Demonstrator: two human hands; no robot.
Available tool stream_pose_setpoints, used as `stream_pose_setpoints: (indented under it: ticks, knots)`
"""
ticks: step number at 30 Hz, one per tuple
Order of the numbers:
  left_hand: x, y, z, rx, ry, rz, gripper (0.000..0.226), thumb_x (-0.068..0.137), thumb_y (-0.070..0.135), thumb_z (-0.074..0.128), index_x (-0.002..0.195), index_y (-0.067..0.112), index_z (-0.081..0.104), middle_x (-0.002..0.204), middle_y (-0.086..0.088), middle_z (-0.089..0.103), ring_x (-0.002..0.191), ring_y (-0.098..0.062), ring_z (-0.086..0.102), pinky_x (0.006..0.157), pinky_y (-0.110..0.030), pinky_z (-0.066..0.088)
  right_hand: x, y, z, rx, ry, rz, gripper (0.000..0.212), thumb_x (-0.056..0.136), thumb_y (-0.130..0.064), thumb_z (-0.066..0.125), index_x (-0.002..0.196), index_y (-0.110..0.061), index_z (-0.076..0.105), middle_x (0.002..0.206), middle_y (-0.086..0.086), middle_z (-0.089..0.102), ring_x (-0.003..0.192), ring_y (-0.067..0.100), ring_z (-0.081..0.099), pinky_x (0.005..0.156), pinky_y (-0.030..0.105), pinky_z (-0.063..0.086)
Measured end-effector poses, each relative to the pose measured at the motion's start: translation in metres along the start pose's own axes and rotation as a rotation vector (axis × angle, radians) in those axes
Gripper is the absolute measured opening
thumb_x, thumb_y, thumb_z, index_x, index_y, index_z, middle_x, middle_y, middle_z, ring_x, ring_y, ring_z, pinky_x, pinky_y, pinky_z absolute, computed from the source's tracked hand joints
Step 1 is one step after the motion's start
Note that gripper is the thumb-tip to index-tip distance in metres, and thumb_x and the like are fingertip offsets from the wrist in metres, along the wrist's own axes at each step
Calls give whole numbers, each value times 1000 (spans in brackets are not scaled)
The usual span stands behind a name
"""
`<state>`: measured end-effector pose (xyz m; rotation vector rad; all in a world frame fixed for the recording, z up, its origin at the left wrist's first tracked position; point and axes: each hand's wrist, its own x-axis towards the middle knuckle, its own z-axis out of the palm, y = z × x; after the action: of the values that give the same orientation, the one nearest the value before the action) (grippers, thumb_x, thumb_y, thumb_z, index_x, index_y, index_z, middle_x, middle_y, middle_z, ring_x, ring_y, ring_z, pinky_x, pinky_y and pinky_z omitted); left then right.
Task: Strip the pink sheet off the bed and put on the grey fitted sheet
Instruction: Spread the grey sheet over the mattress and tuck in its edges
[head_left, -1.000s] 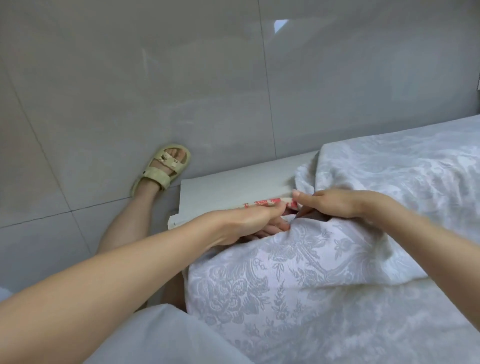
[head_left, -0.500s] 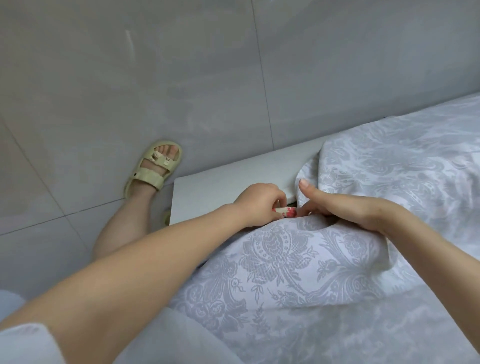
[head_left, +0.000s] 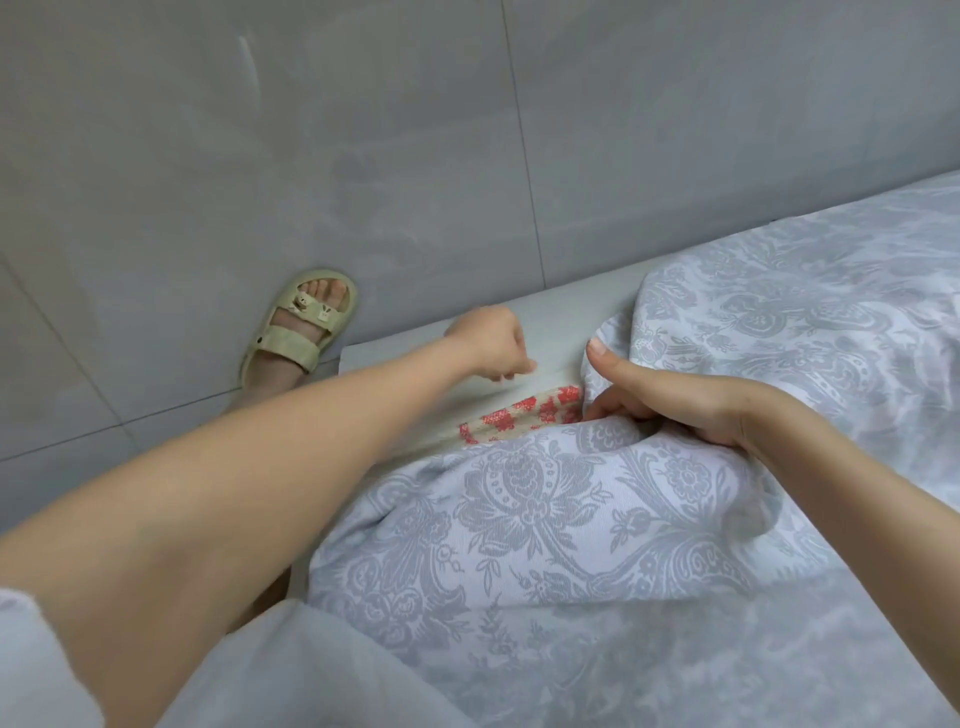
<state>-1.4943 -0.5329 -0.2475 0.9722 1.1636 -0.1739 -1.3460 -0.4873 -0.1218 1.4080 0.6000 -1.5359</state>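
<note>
Head view: bed edge, with the grey sheet (head_left: 545, 509) bunched from centre to right.
Upper left, a sandal (head_left: 301, 322) on tiled floor (head_left: 156, 156); left hand (head_left: 491, 343) curled over the white board (head_left: 566, 322), blurred, grasp impossible to tell; red-flowered cloth (head_left: 519, 418) peeks out beside it; right hand (head_left: 675, 410), thumb up, clutches the grey sheet's fold.

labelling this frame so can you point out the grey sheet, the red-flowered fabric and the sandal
grey sheet (head_left: 524, 499): head view, on the large flower print in the bunched fold
red-flowered fabric (head_left: 524, 415): head view, middle of the strip showing beside the sheet's edge
sandal (head_left: 289, 345): head view, on the wide back strap
</note>
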Motion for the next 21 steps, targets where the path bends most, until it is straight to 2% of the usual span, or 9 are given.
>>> stream_pose_setpoints:
  ticks: [3,6,8,10,12,13,15,18,21]
  knots:
    - [-24,-12,-25,-165,-28,26,10,87,12,60,79,14,65,70,-1,63,56,-11,55,47,-12,44,7,-2,-1,11,-14,25,97,63,-87,23,104,-12,71,101,3,73,98,18,68,92,29,50]
    - [-71,-19,-34,-338,-77,65,16,93,15,54,81,12,65,74,-2,67,61,-13,61,61,-20,51,17,-6,-2,-54,4,47,100,57,-92,26,108,-18,70,103,0,73,99,15,68,98,31,47]
    - [-109,-25,-29,-285,-163,65,28,96,36,47,83,19,64,83,2,69,74,-12,63,75,-27,51,25,-9,-2,-110,22,53,112,41,-100,30,112,-23,69,107,-1,72,102,16,66,104,34,42]
    - [-145,-39,-17,7,-201,65,56,86,73,27,92,29,61,95,11,66,90,-8,60,85,-27,47,33,-13,-4,-154,64,82,122,31,-105,29,111,-23,70,109,0,70,104,17,64,107,36,39]
    - [-169,-58,2,227,-176,112,91,65,91,2,112,35,55,113,14,61,105,-7,55,91,-25,42,34,-20,-2,-196,97,127,116,45,-102,22,115,-22,67,118,3,66,111,20,60,109,38,35]
    - [-174,-66,10,270,-168,110,93,66,89,0,122,34,49,119,13,59,109,-8,53,90,-24,40,36,-23,0,-221,139,127,110,59,-97,19,126,-19,60,128,5,60,120,22,54,112,39,31]
    - [-173,-78,19,259,-157,39,72,82,74,11,127,29,44,119,7,58,110,-15,53,87,-26,38,40,-25,8,-337,256,28,92,84,-78,15,139,-11,46,143,9,46,132,25,41,114,37,24]
    - [-154,-90,22,113,-217,-70,67,81,69,16,108,19,51,107,-2,61,102,-18,54,90,-29,39,23,-20,27,-544,483,-172,70,94,-63,15,112,-14,62,121,8,61,116,27,52,97,36,35]
    - [-144,-96,24,-33,-271,-109,60,88,67,20,107,21,55,117,6,58,114,-13,50,102,-28,34,2,-15,58,-654,611,-376,53,94,-60,19,99,-29,61,94,-5,64,105,22,57,87,33,34]
